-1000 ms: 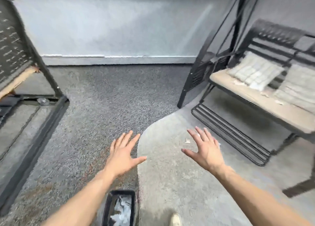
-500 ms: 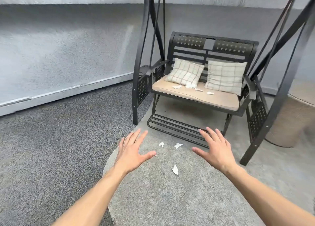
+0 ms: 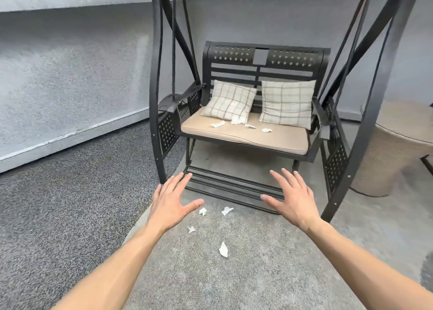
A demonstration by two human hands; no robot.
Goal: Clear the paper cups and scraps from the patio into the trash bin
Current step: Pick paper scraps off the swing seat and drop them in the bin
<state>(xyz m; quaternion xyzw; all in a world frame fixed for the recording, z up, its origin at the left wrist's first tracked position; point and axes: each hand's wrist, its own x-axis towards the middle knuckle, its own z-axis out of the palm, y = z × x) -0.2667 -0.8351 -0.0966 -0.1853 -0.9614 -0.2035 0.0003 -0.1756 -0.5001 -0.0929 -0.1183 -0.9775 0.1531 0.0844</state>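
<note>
We hold both hands out ahead of us, palms down, above the light grey floor. Our left hand (image 3: 172, 204) is spread wide, fingers straight and thumb out to the side, holding nothing. Our right hand (image 3: 290, 198) is the same: fingers fanned, thumb stretched toward the left hand, nothing in it.

Between the two hands and a little nearer to us lie four white paper scraps on the floor. One scrap (image 3: 203, 211) sits just beside the left thumb tip. Another scrap (image 3: 226, 210) lies midway between the hands. A third, smaller scrap (image 3: 191, 229) lies nearer to us, just beside the left wrist. The largest floor scrap (image 3: 223, 249) lies nearest to us, between our forearms.

Beyond our fingertips stands a black metal swing bench (image 3: 264, 59) hung in its frame, with a slatted footrest (image 3: 234, 185) just past the fingers of both hands. On its tan seat cushion (image 3: 246, 136) more scraps lie well beyond the hands: one (image 3: 218, 123) toward the left-hand side, one (image 3: 237, 120) against the left pillow, one (image 3: 250, 126) near the middle, and one (image 3: 266, 130) further toward the right hand's side. Two checked pillows (image 3: 228, 102) (image 3: 287, 103) lean on the backrest.

Out past the right hand, beyond the frame leg, stands a round woven table (image 3: 384, 169).
</note>
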